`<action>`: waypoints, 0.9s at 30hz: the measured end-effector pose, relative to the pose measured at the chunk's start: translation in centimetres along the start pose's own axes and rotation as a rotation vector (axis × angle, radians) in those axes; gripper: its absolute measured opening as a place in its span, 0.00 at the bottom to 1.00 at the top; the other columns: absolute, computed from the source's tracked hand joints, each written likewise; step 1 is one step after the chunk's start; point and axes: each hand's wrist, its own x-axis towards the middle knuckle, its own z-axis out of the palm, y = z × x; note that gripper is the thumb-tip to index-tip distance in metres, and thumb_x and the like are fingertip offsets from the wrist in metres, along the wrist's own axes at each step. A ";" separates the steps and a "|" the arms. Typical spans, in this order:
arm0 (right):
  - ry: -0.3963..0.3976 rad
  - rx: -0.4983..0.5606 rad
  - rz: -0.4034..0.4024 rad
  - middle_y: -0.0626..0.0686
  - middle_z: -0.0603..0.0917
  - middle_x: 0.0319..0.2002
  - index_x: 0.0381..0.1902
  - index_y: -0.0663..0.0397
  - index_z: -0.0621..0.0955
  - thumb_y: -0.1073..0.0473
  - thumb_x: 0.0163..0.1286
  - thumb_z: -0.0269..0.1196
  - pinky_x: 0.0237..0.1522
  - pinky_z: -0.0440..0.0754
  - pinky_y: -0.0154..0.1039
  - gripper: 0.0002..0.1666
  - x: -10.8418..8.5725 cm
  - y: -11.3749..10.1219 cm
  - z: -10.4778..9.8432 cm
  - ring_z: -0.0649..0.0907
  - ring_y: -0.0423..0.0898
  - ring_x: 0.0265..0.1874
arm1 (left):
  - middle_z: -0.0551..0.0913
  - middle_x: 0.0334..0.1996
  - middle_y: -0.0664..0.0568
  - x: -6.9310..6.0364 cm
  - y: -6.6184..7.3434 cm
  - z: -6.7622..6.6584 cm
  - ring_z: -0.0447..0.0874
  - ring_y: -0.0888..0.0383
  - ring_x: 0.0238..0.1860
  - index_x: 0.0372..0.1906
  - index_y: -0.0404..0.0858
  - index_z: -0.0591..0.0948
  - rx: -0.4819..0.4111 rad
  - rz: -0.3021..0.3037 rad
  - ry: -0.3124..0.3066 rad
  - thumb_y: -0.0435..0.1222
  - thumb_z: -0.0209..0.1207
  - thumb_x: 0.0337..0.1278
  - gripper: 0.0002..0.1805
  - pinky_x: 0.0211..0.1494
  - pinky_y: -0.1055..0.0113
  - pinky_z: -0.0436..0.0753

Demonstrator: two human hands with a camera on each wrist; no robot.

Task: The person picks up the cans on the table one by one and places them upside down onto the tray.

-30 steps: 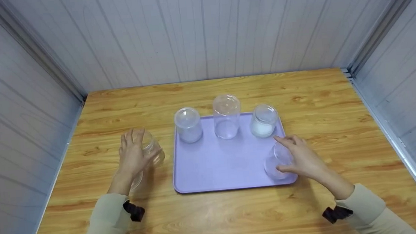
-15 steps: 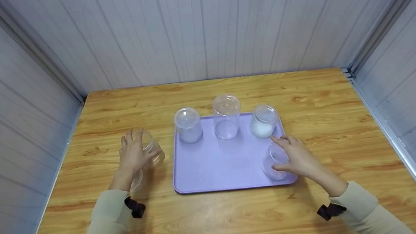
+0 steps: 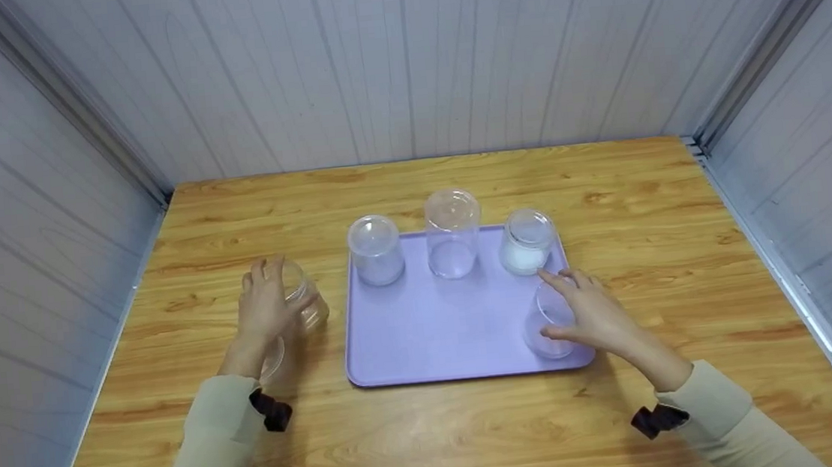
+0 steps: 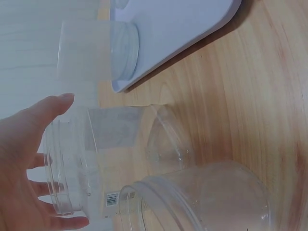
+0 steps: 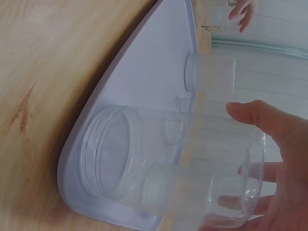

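Wood-grain worktop (image 3: 434,442), pale panelled walls (image 3: 400,54). Left hand (image 3: 265,314): fingers clasping left jar (image 3: 310,314), clear, upright on the worktop — right hand (image 3: 598,317): fingers clasping right jar (image 3: 548,312), clear, mouth-down on lilac tray (image 3: 447,328).

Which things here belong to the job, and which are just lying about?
Probably part of the job:
left jar, at the left hand
right jar, at the right hand
extra jar beside the left jar
purple tray
three back jars on it

Apparently just surroundings:
wooden table
panelled wall
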 end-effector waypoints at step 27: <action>0.086 0.097 -0.060 0.70 0.61 0.58 0.63 0.61 0.61 0.49 0.43 0.72 0.51 0.60 0.65 0.52 -0.5 0.0 0.3 0.61 0.67 0.56 | 0.62 0.55 0.32 0.0 0.4 -1.4 0.62 0.36 0.53 0.58 0.31 0.66 -0.019 0.089 0.169 0.49 0.64 0.43 0.39 0.49 0.43 0.67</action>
